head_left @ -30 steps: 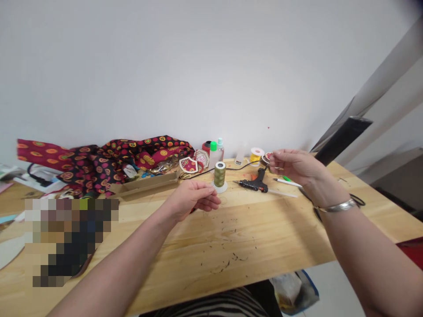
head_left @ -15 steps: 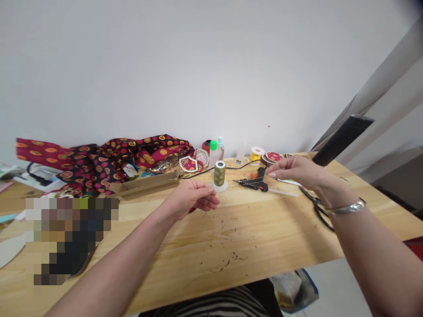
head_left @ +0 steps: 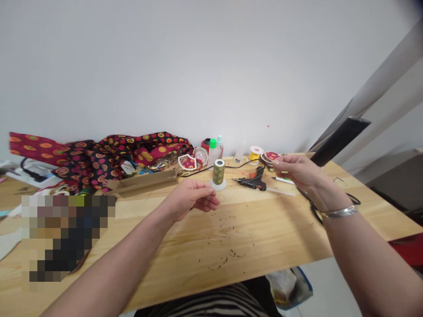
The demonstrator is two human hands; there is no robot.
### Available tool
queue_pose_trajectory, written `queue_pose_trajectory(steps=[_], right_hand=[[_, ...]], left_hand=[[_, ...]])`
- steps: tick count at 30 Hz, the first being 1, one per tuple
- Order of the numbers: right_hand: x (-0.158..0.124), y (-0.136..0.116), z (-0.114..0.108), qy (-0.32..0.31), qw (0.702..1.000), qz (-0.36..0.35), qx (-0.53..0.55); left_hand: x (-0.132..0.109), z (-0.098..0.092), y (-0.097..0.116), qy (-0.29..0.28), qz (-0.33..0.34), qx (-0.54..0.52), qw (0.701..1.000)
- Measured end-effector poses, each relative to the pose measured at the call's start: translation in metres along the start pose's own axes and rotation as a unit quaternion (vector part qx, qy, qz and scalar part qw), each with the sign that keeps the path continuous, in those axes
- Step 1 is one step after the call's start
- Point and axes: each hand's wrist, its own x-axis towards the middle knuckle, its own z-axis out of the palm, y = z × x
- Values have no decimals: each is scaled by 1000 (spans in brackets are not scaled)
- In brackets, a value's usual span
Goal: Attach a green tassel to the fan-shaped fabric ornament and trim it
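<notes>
My left hand point(head_left: 197, 197) is over the table with thumb and forefinger pinched together and the other fingers loosely curled. Just beyond its fingertips stands a spool of olive-green thread point(head_left: 218, 174) on a white base. My right hand point(head_left: 294, 169) is raised farther right, its thumb and forefinger also pinched. A fine thread point(head_left: 261, 169) shows faintly by the right fingertips and seems to run toward the left hand; most of it is too thin to follow. Under it lies a black glue gun point(head_left: 253, 182) with a clear glue stick point(head_left: 280, 192).
Patterned fabric point(head_left: 99, 160) and a long cardboard box point(head_left: 145, 184) lie at the left. Along the wall stand a green-capped bottle point(head_left: 213, 152) and a yellow spool point(head_left: 255, 154). A white pen point(head_left: 282, 180) and black cable lie at the right. Dark scraps point(head_left: 231, 253) dot the wooden table.
My right hand has shifted slightly right and up, uncovering more of the white pen. My left hand keeps its pinch beside the spool. The view has turned slightly.
</notes>
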Motion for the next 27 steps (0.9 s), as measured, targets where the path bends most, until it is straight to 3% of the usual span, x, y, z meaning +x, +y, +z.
queue_pose_trajectory(steps=[27], right_hand=[[-1, 12, -9, 56, 997, 39, 34]], left_hand=[[-7, -15, -6, -2, 2, -2, 1000]])
